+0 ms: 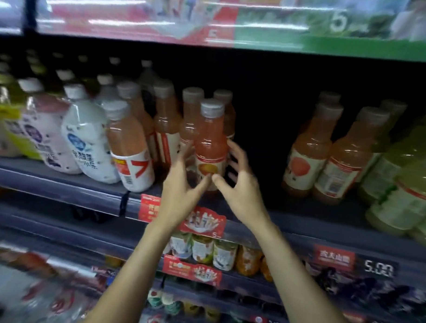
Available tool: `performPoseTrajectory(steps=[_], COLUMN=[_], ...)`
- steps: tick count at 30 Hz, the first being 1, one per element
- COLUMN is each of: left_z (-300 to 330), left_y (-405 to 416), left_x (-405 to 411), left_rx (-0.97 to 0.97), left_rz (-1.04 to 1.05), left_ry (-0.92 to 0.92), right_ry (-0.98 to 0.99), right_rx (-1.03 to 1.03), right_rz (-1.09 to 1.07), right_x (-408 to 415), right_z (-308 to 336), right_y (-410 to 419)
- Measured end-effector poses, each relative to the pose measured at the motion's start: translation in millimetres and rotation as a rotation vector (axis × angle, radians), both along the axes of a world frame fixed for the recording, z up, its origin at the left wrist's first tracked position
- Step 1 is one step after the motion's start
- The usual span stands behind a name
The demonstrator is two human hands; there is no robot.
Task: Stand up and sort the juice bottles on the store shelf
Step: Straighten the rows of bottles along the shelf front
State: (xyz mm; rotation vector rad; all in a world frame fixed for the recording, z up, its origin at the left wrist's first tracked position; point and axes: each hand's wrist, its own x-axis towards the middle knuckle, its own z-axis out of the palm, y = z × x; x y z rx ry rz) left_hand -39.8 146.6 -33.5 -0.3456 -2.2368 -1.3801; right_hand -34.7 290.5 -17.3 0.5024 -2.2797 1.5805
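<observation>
Both hands cupping front orange bottle (pixel 210 146): left hand (pixel 182 184), right hand (pixel 240 184) fingers spread | orange-capped bottle (pixel 129 146) left of it leans | sorting barely begun, I reckon

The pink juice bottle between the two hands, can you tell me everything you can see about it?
The pink juice bottle looks like clear plastic, full of pinkish-orange juice. It has a grey ribbed cap, a narrow neck and a label with a round orange fruit picture. It stands upright at the front of the dark shelf, ahead of matching bottles, with an empty gap to its right. The left hand and right hand curve round its sides, thumbs nearly meeting at the label; the picture is too blurry to tell how firmly they hold it.
</observation>
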Motion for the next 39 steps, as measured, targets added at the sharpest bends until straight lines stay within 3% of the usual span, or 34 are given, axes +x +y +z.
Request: performPoseTrajectory(steps=[4,7,12,17,20,28,32,35,39], left_z=[7,10,10,20,20,11,27,39,26], left_y=[-9,-19,-23,-1,6,24,54,88,122], left_x=[-3,-5,-33,-60,-65,-31,-8,-2,-4], left_rx=[0.133,0.126,-0.023,-0.334,-0.306,-0.145,-0.036,0.092,0.206], left_rz=[-0.058,-0.105,0.163,0.409,0.421,0.082,-0.16,-0.353,-0.376], left_ry=[-0.046,-0.035,0.185,0.1,0.144,0.413,0.333,0.145,0.027], right_ry=[0.073,0.049,0.129,0.184,0.181,0.168,0.191,0.199,0.163], right_rx=[0.017,-0.074,-0.156,-0.169,-0.162,-0.198,-0.274,-0.344,-0.372], right_rz=[-0.143,-0.203,-0.318,-0.376,-0.381,-0.499,-0.573,-0.61,-0.635], right_x=[-13,-20,-9,13,26,59,77,93,114], right_z=[-11,-10,-8,0,3,-2,5,13,19], right_y=[-21,-23,-20,-1,9,45,70,95,123])
